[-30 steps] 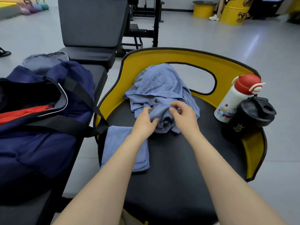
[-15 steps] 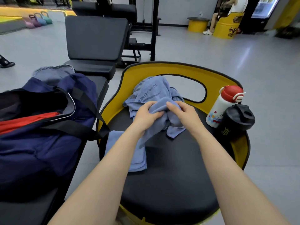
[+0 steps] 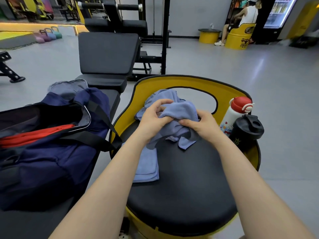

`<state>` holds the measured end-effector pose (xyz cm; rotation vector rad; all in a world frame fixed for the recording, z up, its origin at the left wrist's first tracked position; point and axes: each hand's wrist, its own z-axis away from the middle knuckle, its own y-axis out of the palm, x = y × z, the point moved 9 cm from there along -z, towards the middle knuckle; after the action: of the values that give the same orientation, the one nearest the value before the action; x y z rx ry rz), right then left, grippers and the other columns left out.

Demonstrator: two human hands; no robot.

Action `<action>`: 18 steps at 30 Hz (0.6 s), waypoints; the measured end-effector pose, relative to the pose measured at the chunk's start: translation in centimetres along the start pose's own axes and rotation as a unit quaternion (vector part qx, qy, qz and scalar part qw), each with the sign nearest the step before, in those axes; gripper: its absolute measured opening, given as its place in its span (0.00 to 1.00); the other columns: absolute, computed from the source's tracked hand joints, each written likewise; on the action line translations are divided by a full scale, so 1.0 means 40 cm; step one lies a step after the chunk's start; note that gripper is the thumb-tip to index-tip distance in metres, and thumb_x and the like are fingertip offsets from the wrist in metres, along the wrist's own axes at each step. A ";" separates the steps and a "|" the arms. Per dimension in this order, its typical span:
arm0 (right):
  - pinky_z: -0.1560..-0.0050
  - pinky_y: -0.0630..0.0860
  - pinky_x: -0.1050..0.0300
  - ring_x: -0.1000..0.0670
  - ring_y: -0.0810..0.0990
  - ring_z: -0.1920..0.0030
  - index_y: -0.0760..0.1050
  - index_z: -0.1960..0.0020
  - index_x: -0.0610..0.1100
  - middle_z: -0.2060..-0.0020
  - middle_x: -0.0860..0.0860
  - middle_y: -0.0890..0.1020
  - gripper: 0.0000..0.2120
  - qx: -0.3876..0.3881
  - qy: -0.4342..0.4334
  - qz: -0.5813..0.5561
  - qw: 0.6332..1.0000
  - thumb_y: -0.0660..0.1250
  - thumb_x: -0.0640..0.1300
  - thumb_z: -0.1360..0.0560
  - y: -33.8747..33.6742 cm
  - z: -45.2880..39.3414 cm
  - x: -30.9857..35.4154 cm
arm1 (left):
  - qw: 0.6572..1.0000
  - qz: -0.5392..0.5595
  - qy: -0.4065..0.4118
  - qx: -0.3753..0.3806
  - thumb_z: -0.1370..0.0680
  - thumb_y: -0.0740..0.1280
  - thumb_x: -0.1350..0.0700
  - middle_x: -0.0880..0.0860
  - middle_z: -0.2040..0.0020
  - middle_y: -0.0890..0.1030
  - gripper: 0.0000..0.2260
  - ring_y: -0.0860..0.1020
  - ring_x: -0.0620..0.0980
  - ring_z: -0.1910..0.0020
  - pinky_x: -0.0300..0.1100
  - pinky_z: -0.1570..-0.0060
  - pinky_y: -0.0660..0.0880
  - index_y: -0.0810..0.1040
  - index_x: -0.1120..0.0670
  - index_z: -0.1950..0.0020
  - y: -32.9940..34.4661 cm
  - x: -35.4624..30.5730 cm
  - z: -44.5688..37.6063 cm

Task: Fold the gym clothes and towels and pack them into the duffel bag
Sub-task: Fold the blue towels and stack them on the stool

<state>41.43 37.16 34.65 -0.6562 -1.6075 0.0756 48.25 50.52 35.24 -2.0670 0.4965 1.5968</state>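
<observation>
At frame centre, the left hand [image 3: 154, 118] and right hand [image 3: 202, 125] each clutch the crumpled blue towel [image 3: 179, 109] over the black seat surface [image 3: 181, 183] (the open navy duffel bag [image 3: 51, 152] sits lower left).

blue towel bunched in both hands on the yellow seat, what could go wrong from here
The crumpled blue towel, gripped by the left hand and right hand, may swing and tip the red-capped bottle or black shaker close by at the seat's edge. Spreading it could also rumple the folded towel below it.
</observation>
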 end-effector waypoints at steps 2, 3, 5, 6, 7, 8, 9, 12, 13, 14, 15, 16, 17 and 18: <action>0.60 0.75 0.64 0.51 0.80 0.59 0.80 0.50 0.36 0.57 0.42 0.84 0.09 -0.019 -0.001 -0.015 1.000 0.72 0.40 0.28 -0.017 0.010 0.020 | 1.000 -0.001 -0.008 0.014 0.25 0.70 0.61 0.51 0.46 0.80 0.18 0.78 0.44 0.47 0.32 0.52 0.76 0.73 0.49 0.38 -0.003 -0.005 0.011; 0.60 0.76 0.64 0.52 0.80 0.59 0.80 0.50 0.36 0.58 0.43 0.84 0.09 -0.024 0.002 -0.025 0.999 0.72 0.41 0.28 -0.023 0.015 0.028 | 0.999 -0.003 -0.018 0.032 0.26 0.72 0.58 0.48 0.44 0.79 0.19 0.77 0.42 0.45 0.31 0.52 0.75 0.72 0.48 0.37 0.000 -0.005 0.020; 0.62 0.75 0.66 0.56 0.80 0.62 0.80 0.52 0.38 0.61 0.47 0.83 0.08 -0.030 0.006 -0.035 0.999 0.73 0.42 0.28 -0.032 0.024 0.042 | 0.996 -0.038 -0.038 0.072 0.28 0.74 0.56 0.43 0.42 0.77 0.24 0.75 0.39 0.43 0.31 0.51 0.75 0.70 0.47 0.35 0.010 -0.002 0.040; 0.64 0.74 0.68 0.60 0.79 0.64 0.80 0.54 0.40 0.63 0.50 0.83 0.06 -0.030 0.005 -0.043 0.999 0.73 0.42 0.28 -0.036 0.029 0.048 | 0.994 -0.058 -0.047 0.085 0.29 0.75 0.55 0.42 0.42 0.76 0.25 0.74 0.38 0.42 0.31 0.50 0.74 0.70 0.46 0.35 0.015 0.002 0.050; 0.65 0.74 0.70 0.62 0.79 0.66 0.79 0.57 0.43 0.65 0.52 0.82 0.04 -0.030 0.004 -0.048 0.998 0.73 0.42 0.27 -0.039 0.035 0.055 | 0.992 -0.068 -0.053 0.092 0.29 0.75 0.56 0.41 0.43 0.77 0.25 0.75 0.39 0.43 0.32 0.50 0.75 0.71 0.46 0.36 0.018 0.003 0.059; 0.66 0.74 0.71 0.63 0.79 0.67 0.79 0.58 0.44 0.66 0.53 0.81 0.03 -0.031 0.003 -0.054 0.998 0.72 0.42 0.27 -0.041 0.041 0.060 | 0.992 -0.067 -0.058 0.089 0.29 0.75 0.56 0.42 0.43 0.78 0.22 0.76 0.41 0.43 0.34 0.48 0.75 0.72 0.47 0.37 0.018 0.004 0.064; 0.65 0.74 0.70 0.63 0.79 0.67 0.79 0.59 0.45 0.66 0.53 0.81 0.04 -0.031 0.005 -0.057 0.998 0.72 0.43 0.27 -0.044 0.048 0.064 | 0.993 -0.054 -0.058 0.082 0.28 0.74 0.57 0.45 0.44 0.79 0.19 0.77 0.44 0.43 0.37 0.46 0.76 0.74 0.47 0.39 0.017 0.000 0.069; 0.59 0.76 0.65 0.57 0.81 0.61 0.80 0.56 0.44 0.63 0.51 0.84 0.06 -0.022 0.015 -0.072 0.997 0.72 0.47 0.27 -0.049 0.071 0.067 | 0.997 0.007 -0.045 0.062 0.25 0.70 0.57 0.51 0.47 0.81 0.10 0.78 0.50 0.44 0.47 0.43 0.75 0.76 0.47 0.46 0.014 -0.024 0.085; 0.56 0.77 0.61 0.55 0.82 0.58 0.81 0.54 0.44 0.61 0.50 0.84 0.07 -0.018 0.019 -0.079 0.997 0.72 0.47 0.27 -0.050 0.079 0.066 | 0.997 0.023 -0.040 0.060 0.24 0.69 0.57 0.53 0.46 0.80 0.09 0.78 0.51 0.45 0.49 0.42 0.74 0.76 0.47 0.47 0.016 -0.034 0.092; 0.54 0.77 0.58 0.52 0.82 0.56 0.81 0.53 0.44 0.60 0.48 0.85 0.07 -0.016 0.022 -0.086 0.996 0.72 0.48 0.27 -0.051 0.088 0.065 | 0.997 0.032 -0.037 0.058 0.24 0.69 0.58 0.55 0.46 0.80 0.08 0.77 0.52 0.46 0.50 0.42 0.74 0.76 0.49 0.47 0.018 -0.040 0.097; 0.53 0.78 0.56 0.51 0.83 0.55 0.81 0.53 0.44 0.59 0.48 0.85 0.07 -0.015 0.025 -0.092 0.995 0.72 0.48 0.27 -0.053 0.099 0.064 | 0.997 0.038 -0.036 0.057 0.25 0.69 0.57 0.57 0.47 0.79 0.08 0.77 0.52 0.47 0.50 0.43 0.74 0.76 0.51 0.47 0.020 -0.044 0.104; 0.52 0.78 0.56 0.50 0.83 0.54 0.81 0.52 0.45 0.58 0.48 0.85 0.07 -0.017 0.028 -0.099 0.995 0.72 0.47 0.27 -0.057 0.111 0.063 | 0.997 0.042 -0.036 0.058 0.27 0.70 0.56 0.58 0.48 0.79 0.09 0.77 0.52 0.49 0.49 0.45 0.74 0.76 0.52 0.48 0.022 -0.046 0.110; 0.52 0.78 0.55 0.49 0.83 0.53 0.81 0.52 0.45 0.57 0.47 0.85 0.07 -0.020 0.032 -0.104 0.994 0.71 0.47 0.27 -0.062 0.123 0.060 | 0.997 0.042 -0.038 0.060 0.29 0.70 0.54 0.57 0.50 0.79 0.10 0.77 0.51 0.50 0.48 0.47 0.74 0.76 0.53 0.49 0.023 -0.047 0.117; 0.50 0.78 0.54 0.48 0.83 0.52 0.81 0.52 0.44 0.56 0.47 0.85 0.07 -0.024 0.035 -0.109 0.993 0.71 0.47 0.27 -0.070 0.134 0.057 | 0.996 0.038 -0.042 0.063 0.30 0.70 0.54 0.56 0.52 0.79 0.10 0.77 0.51 0.52 0.46 0.48 0.73 0.76 0.53 0.50 0.023 -0.046 0.122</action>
<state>35.41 37.60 36.97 -0.5101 -1.6077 -0.1463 43.39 52.54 35.89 -1.9008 0.6370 1.6432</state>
